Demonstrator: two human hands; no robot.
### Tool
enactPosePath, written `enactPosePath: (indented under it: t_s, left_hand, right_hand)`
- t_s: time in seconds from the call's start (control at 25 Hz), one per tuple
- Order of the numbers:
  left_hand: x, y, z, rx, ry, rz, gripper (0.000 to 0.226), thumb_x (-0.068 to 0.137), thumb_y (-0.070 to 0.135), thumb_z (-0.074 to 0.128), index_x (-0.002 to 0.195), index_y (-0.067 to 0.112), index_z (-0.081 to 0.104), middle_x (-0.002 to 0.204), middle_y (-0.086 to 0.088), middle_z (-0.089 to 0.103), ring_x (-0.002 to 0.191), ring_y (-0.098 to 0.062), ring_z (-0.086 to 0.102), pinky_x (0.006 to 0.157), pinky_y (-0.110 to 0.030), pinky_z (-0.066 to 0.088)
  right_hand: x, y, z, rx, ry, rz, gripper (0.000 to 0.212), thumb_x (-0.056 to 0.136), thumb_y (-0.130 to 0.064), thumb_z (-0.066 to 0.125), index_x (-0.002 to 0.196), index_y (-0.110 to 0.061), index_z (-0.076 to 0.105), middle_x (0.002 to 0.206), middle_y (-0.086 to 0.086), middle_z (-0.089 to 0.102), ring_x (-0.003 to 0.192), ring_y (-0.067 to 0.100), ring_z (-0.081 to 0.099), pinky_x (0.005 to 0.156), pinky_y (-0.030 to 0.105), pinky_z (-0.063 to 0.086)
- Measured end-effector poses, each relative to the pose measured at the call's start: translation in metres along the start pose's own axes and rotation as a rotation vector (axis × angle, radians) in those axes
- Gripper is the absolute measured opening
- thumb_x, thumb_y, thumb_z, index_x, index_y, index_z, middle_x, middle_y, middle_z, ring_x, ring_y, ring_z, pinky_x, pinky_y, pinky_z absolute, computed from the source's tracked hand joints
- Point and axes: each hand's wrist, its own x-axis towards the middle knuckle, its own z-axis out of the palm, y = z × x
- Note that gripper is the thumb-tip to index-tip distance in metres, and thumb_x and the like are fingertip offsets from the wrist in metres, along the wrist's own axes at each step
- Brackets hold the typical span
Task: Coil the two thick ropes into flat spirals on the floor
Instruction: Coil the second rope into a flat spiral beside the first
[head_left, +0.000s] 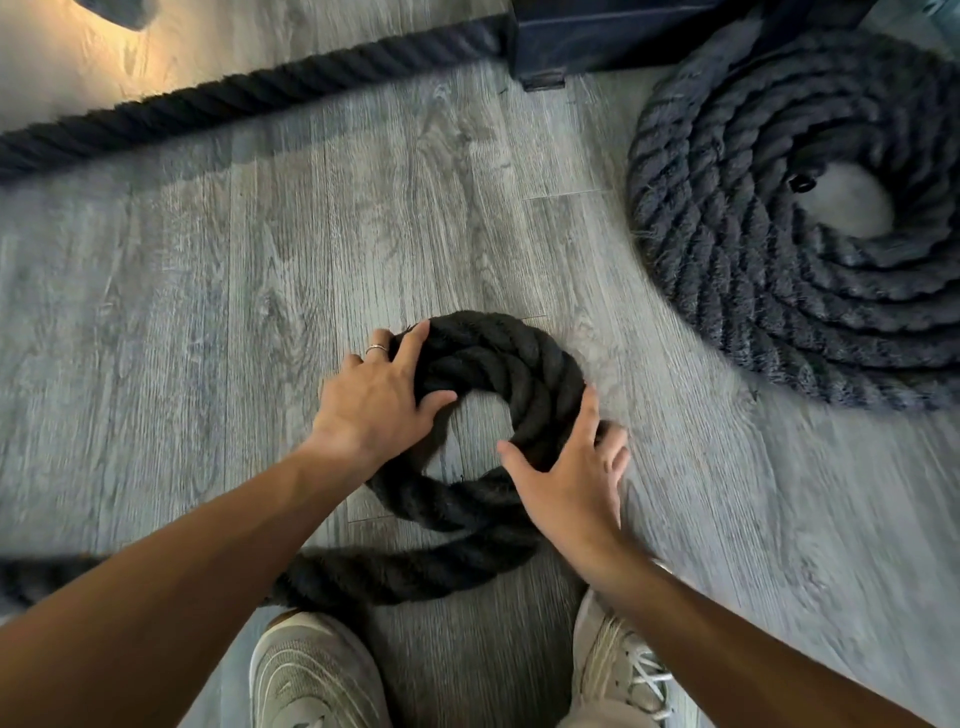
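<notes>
A thick black rope (511, 364) lies in a small flat ring of about two turns on the grey wood floor, right in front of me. My left hand (379, 400) presses on the ring's left side with fingers spread over the rope. Across the ring, my right hand (571, 478) rests on the right side, thumb in the central gap. The rope's loose tail (395, 574) runs from under the ring toward the left edge. A second rope (753, 291) lies at the upper right as a wide flat spiral of several turns.
A straight stretch of black rope (249, 101) crosses the floor at the back, reaching a dark box (613, 36). My two pale sneakers (317, 675) stand at the bottom edge. A bright patch of light falls at the top left.
</notes>
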Motion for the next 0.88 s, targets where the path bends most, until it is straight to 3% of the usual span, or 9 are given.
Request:
enactPosePath:
  t_s: [0.16, 0.28, 0.36, 0.44, 0.52, 0.56, 0.64, 0.72, 0.88]
  left_hand:
    - [-0.010, -0.007, -0.004, -0.204, -0.086, -0.182, 0.101, 0.076, 0.083, 0.052, 0.150, 0.020, 0.023, 0.136, -0.024, 0.050, 0.106, -0.045, 0.065, 0.079, -0.049, 0.057]
    - [-0.015, -0.021, -0.006, -0.222, -0.249, -0.305, 0.134, 0.060, 0.098, 0.045, 0.159, 0.022, -0.002, 0.135, -0.025, 0.058, 0.115, -0.042, 0.064, 0.089, -0.048, 0.055]
    - [-0.009, -0.022, -0.007, -0.222, -0.222, -0.260, 0.132, 0.060, 0.100, 0.041, 0.161, 0.029, -0.006, 0.148, -0.025, 0.046, 0.129, -0.045, 0.053, 0.100, -0.052, 0.048]
    - [-0.001, -0.020, -0.008, -0.224, -0.124, -0.140, 0.114, 0.072, 0.091, 0.044, 0.162, 0.035, -0.001, 0.152, -0.025, 0.040, 0.130, -0.048, 0.050, 0.102, -0.054, 0.046]
    - [0.005, -0.019, -0.009, -0.200, -0.072, -0.087, 0.099, 0.082, 0.082, 0.046, 0.160, 0.041, 0.003, 0.144, -0.024, 0.047, 0.120, -0.046, 0.058, 0.094, -0.051, 0.052]
    - [0.007, -0.019, -0.008, -0.187, -0.063, -0.093, 0.096, 0.083, 0.079, 0.047, 0.160, 0.041, 0.005, 0.139, -0.022, 0.049, 0.115, -0.045, 0.061, 0.090, -0.050, 0.053]
    - [0.009, -0.019, -0.007, -0.164, -0.062, -0.112, 0.093, 0.085, 0.075, 0.049, 0.160, 0.040, 0.007, 0.135, -0.021, 0.050, 0.110, -0.046, 0.062, 0.086, -0.049, 0.055]
    - [0.008, -0.017, -0.008, -0.165, -0.066, -0.109, 0.092, 0.085, 0.075, 0.049, 0.159, 0.039, 0.007, 0.136, -0.021, 0.049, 0.110, -0.046, 0.061, 0.085, -0.050, 0.055]
    - [0.001, -0.022, -0.007, -0.286, -0.084, -0.197, 0.093, 0.081, 0.074, 0.057, 0.155, 0.035, 0.016, 0.141, -0.023, 0.046, 0.114, -0.048, 0.060, 0.088, -0.052, 0.055]
  right_hand:
    - [0.038, -0.003, -0.020, -0.080, -0.103, -0.242, 0.115, 0.076, -0.056, 0.077, 0.161, -0.033, 0.004, 0.149, 0.005, 0.025, 0.142, 0.032, 0.023, 0.113, 0.050, 0.034]
    - [0.077, -0.028, -0.040, -0.101, -0.301, -0.323, 0.116, 0.069, -0.041, 0.088, 0.159, -0.043, 0.015, 0.134, -0.005, 0.033, 0.132, 0.021, 0.035, 0.111, 0.048, 0.040]
    - [0.094, -0.046, -0.048, -0.143, -0.367, -0.364, 0.116, 0.068, -0.036, 0.090, 0.159, -0.044, 0.018, 0.132, -0.008, 0.034, 0.129, 0.019, 0.036, 0.110, 0.046, 0.040]
    - [0.097, -0.054, -0.047, -0.220, -0.332, -0.395, 0.115, 0.069, -0.041, 0.088, 0.159, -0.042, 0.016, 0.141, -0.007, 0.033, 0.138, 0.024, 0.031, 0.113, 0.050, 0.036]
    - [0.078, -0.046, -0.038, -0.306, -0.148, -0.369, 0.115, 0.073, -0.055, 0.081, 0.160, -0.037, 0.008, 0.153, 0.000, 0.023, 0.143, 0.030, 0.025, 0.116, 0.056, 0.030]
    - [0.061, -0.037, -0.030, -0.306, -0.051, -0.295, 0.118, 0.074, -0.062, 0.076, 0.160, -0.035, 0.001, 0.158, 0.004, 0.016, 0.145, 0.034, 0.021, 0.117, 0.057, 0.027]
    - [0.021, -0.016, -0.012, -0.136, -0.031, -0.043, 0.125, 0.074, -0.070, 0.071, 0.158, -0.034, -0.014, 0.163, 0.012, 0.004, 0.149, 0.041, 0.011, 0.117, 0.058, 0.022]
    - [-0.008, -0.002, 0.003, 0.078, -0.053, 0.118, 0.125, 0.076, -0.068, 0.071, 0.158, -0.032, -0.015, 0.157, 0.015, 0.010, 0.148, 0.041, 0.016, 0.114, 0.053, 0.027]
    - [0.010, -0.001, -0.004, 0.057, -0.091, -0.050, 0.115, 0.081, -0.063, 0.069, 0.160, -0.033, -0.010, 0.152, 0.011, 0.016, 0.140, 0.038, 0.034, 0.104, 0.045, 0.041]
